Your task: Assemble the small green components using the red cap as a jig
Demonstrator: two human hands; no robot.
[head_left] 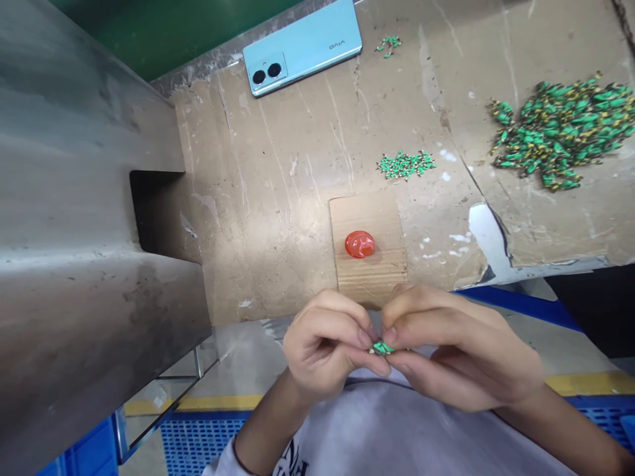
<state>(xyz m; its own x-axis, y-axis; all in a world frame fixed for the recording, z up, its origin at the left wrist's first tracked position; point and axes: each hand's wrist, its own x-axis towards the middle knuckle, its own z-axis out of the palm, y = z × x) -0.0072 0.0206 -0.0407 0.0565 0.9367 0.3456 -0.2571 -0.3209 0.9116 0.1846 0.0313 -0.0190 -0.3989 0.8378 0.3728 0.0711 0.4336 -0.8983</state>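
Observation:
My left hand (pixel 331 340) and my right hand (pixel 454 347) meet in front of my chest, just past the near edge of the work surface. Fingertips of both are pinched around a few small green pieces (pixel 383 347) with dark and pale ends; their exact kind is too small to tell. Just beyond my hands lies a piece of cardboard (pixel 370 274), partly covered by my fingers. On it rests a small, shiny red cup-like thing (pixel 360 244). A small pile of similar green pieces (pixel 405 165) lies farther back.
A large heap of green pieces (pixel 565 129) spreads at the right, and a few more (pixel 389 45) lie at the back. A light blue phone (pixel 303 47) lies face down at the back left. A metal housing (pixel 89 218) with a dark slot stands along the left side.

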